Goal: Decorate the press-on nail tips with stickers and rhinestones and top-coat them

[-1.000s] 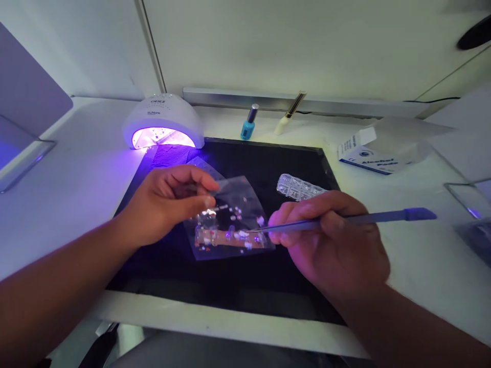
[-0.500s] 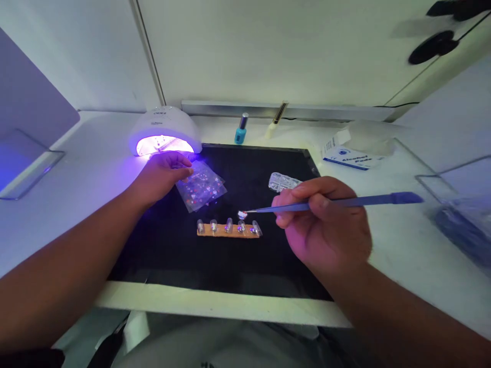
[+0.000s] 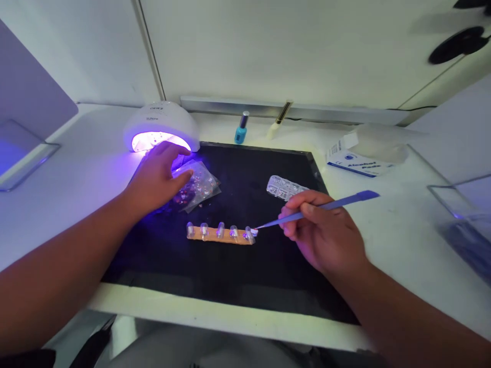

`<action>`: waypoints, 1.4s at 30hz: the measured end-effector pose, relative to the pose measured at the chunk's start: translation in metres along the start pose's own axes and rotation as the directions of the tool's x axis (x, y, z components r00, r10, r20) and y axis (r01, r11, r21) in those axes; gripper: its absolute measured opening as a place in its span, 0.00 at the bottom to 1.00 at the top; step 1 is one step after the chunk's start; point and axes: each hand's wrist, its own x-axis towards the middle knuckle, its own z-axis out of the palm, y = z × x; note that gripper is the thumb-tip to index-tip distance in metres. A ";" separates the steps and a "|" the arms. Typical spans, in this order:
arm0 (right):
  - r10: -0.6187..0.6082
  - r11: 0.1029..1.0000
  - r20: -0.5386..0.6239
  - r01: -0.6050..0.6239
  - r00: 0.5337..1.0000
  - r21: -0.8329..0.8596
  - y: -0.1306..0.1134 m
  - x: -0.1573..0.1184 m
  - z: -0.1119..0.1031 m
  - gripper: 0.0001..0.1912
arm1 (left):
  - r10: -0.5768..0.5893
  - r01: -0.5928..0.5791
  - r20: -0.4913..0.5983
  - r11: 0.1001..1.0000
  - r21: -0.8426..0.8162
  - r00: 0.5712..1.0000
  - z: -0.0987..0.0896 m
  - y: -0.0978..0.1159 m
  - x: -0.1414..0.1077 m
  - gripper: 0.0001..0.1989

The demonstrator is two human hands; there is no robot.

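Observation:
My right hand (image 3: 324, 225) holds blue tweezers (image 3: 347, 200), their fine point aimed left. A tiny white piece (image 3: 254, 232) is at the point, close beside the right end of a brown strip (image 3: 240, 239). Several clear false nails (image 3: 220, 230) with shiny decoration sit in a row along that strip; the rightmost is nearest the tweezers. Over small clear packets (image 3: 201, 186) of colourful bits hovers my left hand (image 3: 155, 176), thumb apart from the fingers, in front of the lit nail lamp (image 3: 163, 120). Whether it touches the packets is unclear.
A black mat (image 3: 230, 278) covers the middle of the white table. On it lies a clear compartment case (image 3: 284, 188). Behind stand a blue polish bottle (image 3: 241, 132) and a cream bottle with a gold cap (image 3: 279, 120). An alcohol pads box (image 3: 356, 161) is at right.
My right hand has brought the tweezers and white piece down to the strip's right end. My left hand's fingers have spread from the packets, which sit slightly differently. The view shifted a little.

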 end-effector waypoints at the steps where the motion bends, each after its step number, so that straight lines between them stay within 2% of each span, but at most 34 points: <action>1: 0.031 1.000 0.014 -0.031 0.999 0.005 0.001 0.001 0.000 0.04 | 0.052 -0.052 0.006 0.999 -0.010 0.999 0.000 0.005 -0.001 0.17; 5: 0.123 0.992 0.053 -0.124 0.991 0.031 0.000 0.004 0.000 0.04 | 0.214 -0.206 0.104 0.975 -0.088 0.971 -0.005 0.036 -0.011 0.09; 9: 0.165 0.984 0.062 -0.168 0.984 0.061 0.000 0.007 0.000 0.04 | 0.307 -0.267 0.322 0.950 -0.161 0.896 -0.009 0.070 -0.023 0.10; 13: 0.200 0.974 0.074 -0.206 0.977 0.092 0.002 0.012 -0.002 0.04 | 0.305 -0.257 0.472 0.952 -0.164 0.827 -0.007 0.090 -0.032 0.13; 18: 0.220 0.964 0.099 -0.231 0.971 0.133 0.002 0.015 -0.003 0.04 | 0.207 -0.220 0.549 0.975 -0.042 0.810 -0.005 0.111 -0.039 0.22; 22: 0.215 0.956 0.132 -0.236 0.968 0.174 0.002 0.015 -0.006 0.04 | 0.179 -0.255 0.619 0.966 0.036 0.765 0.002 0.130 -0.039 0.26; 24: 0.196 0.954 0.127 -0.219 0.972 0.205 0.003 0.015 -0.007 0.04 | 0.168 -0.273 0.624 0.959 0.075 0.763 0.009 0.135 -0.040 0.25; 29: 0.125 0.957 0.108 -0.149 0.986 0.247 0.003 0.014 -0.009 0.04 | 0.172 -0.295 0.587 0.948 0.120 0.791 0.022 0.135 -0.043 0.22; 42: 0.111 0.975 0.102 -0.128 0.989 0.182 -0.004 0.013 -0.001 0.04 | 0.235 -0.338 0.481 0.931 0.139 0.844 0.025 0.133 -0.047 0.15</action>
